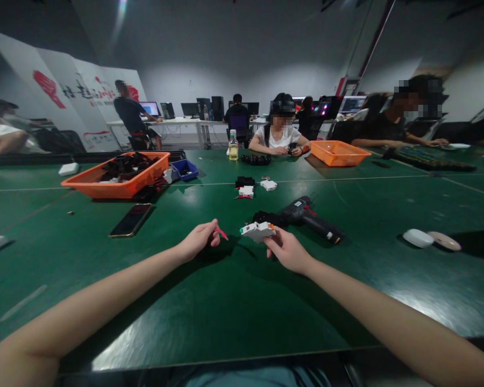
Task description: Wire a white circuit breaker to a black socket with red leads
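Note:
My left hand [200, 239] is closed in a pinch on a short red wire [221, 233], whose end points right. In my right hand [290, 250] is a white plastic terminal module [258, 231] with a green part at its left end and orange parts at its right. A gap separates the wire from the module. Just behind the module lie a black part [266, 217], partly hidden, and a black cordless drill [306, 215]. Farther back on the green table [242, 317] are another white module with red wire [246, 191], black modules [244, 181] and a white piece [268, 185].
An orange basket [105, 189] of black parts stands back left beside a small blue bin [185, 170]. A phone [131, 220] lies before it. Beyond are a bottle [233, 146], a black coil-like object [256, 160], a second orange basket [339, 155] and a seated person [280, 137].

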Demonstrator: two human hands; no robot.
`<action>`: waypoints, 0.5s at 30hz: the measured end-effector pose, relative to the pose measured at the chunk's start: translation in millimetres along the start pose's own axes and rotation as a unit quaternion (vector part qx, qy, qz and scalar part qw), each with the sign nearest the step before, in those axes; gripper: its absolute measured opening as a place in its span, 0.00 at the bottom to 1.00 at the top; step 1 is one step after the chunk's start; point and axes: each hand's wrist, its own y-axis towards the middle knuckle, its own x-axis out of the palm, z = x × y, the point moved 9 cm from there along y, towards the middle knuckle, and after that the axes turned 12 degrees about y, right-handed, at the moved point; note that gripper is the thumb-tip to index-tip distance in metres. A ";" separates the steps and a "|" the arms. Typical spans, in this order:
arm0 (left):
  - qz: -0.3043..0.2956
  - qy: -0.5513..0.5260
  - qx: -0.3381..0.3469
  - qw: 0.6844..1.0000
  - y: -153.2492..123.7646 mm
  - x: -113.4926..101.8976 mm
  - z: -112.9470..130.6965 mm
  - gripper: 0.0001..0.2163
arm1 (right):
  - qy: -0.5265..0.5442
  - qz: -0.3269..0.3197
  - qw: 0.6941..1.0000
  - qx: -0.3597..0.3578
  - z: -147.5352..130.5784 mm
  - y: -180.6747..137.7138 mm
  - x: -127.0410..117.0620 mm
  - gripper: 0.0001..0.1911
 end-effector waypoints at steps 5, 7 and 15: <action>-0.084 -0.080 0.004 0.993 -1.9 4.7 5.7 0.26 | 0.081 0.025 0.995 0.047 22.2 5.7 -3.8 0.22; -0.111 -0.109 0.000 0.988 -1.5 6.5 6.3 0.25 | 0.095 0.028 0.993 0.058 26.6 6.4 -3.3 0.23; -0.087 -0.177 -0.060 0.979 4.6 -0.5 -6.9 0.13 | 0.108 0.011 0.990 0.092 32.3 5.2 1.8 0.23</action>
